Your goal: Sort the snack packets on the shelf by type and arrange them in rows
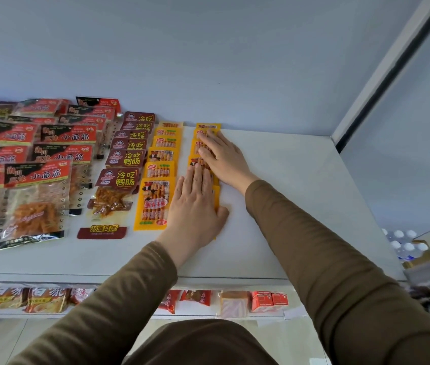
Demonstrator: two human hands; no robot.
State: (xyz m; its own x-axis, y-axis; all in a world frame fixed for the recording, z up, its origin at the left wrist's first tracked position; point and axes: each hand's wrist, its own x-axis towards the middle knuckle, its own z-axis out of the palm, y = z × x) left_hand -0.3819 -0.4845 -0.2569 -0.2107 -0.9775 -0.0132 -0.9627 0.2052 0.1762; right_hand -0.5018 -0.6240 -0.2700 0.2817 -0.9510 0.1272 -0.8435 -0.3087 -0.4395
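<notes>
head cam, the only view here: looking down at a white shelf (274,180) with flat snack packets laid out in overlapping rows running front to back. far left are the red-and-black gluten strip packs (37,201), next the maroon duck intestine packs (119,180), then a finished row of yellow sausage-stick packets (156,201), and just right of that a second yellow row (208,126) that both hands are on right now.

left hand (195,206) lies flat and open, palm down on the nearest packets of that second row, thumb out to the right on the bare shelf. right hand (224,156) is also open and flat, fingers spread over the packets further back. neither is gripping anything — they're pressing and nudging, looks like squaring the row up.

handling-wise, my guess: these are light, thin, vacuum-sealed pouches with slick film, so they'll slide over each other easily and fan out if you shove one end. flat palms from above make sense for straightening; to lift one, pinch the sealed top or bottom edge rather than the middle.

right side of the shelf is bare. a lower shelf (129,316) with other snacks (269,301) shows below — not part of this row.
</notes>
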